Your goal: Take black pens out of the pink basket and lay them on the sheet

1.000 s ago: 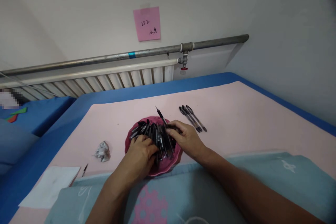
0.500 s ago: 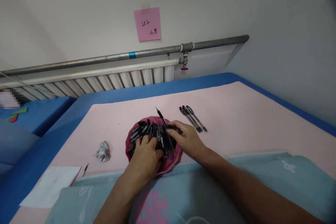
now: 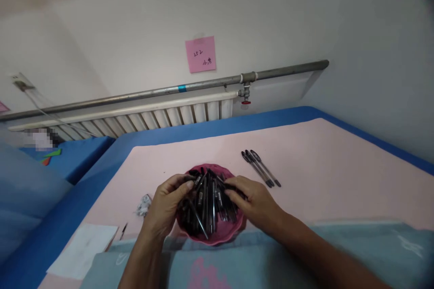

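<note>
A dark pink bowl (image 3: 225, 234) sits on the pink sheet and holds a heap of several black pens (image 3: 207, 201). My left hand (image 3: 165, 205) curls over the bowl's left side, its fingertips pinched on pens at the top of the heap. My right hand (image 3: 255, 201) rests on the bowl's right side, fingers bent onto the pens. Three black pens (image 3: 260, 168) lie side by side on the sheet to the right of the bowl, apart from both hands.
A crumpled paper ball (image 3: 144, 204) lies left of the bowl, with a white sheet of paper (image 3: 83, 256) and a small dark pen piece (image 3: 123, 230) nearer the front. A teal blanket (image 3: 244, 259) covers the near edge. Radiator (image 3: 142, 117), pipe and wall stand behind.
My left hand has lifted from deep in the heap to pinch pens at its top left. The pen that stuck up behind the bowl now lies in the heap. The camera tilted up.
</note>
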### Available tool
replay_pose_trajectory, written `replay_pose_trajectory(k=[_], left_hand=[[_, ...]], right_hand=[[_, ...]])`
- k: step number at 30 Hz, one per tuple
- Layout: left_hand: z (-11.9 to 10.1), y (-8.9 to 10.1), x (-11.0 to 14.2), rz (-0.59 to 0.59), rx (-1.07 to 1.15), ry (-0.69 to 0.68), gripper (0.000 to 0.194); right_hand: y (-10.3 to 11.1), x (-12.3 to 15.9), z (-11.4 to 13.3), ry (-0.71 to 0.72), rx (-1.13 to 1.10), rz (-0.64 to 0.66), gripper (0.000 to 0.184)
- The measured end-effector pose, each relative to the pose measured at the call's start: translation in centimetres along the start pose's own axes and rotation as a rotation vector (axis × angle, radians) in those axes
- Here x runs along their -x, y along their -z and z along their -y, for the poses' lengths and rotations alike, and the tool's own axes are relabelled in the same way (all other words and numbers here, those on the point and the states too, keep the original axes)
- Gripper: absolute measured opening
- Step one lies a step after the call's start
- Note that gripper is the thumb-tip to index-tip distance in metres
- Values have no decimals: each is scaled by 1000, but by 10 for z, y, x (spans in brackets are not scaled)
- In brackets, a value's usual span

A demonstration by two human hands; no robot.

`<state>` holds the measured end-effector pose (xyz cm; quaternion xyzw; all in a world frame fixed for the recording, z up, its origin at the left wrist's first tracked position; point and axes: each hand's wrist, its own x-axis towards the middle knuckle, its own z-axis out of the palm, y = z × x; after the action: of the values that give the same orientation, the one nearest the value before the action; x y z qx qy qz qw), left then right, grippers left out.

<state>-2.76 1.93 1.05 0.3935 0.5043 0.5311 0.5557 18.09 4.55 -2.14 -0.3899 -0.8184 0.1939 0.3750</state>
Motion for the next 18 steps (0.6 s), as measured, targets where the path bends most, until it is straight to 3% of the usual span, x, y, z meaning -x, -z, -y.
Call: replay_pose_trajectory(k=[6,18], left_hand=[[0,2,-1,-29,191,84,23],[1,3,-2,-26,173,76,18]], right_hand=[[2,6,10,176,187,-4,17],[0,8,8,203,198,-4,17]])
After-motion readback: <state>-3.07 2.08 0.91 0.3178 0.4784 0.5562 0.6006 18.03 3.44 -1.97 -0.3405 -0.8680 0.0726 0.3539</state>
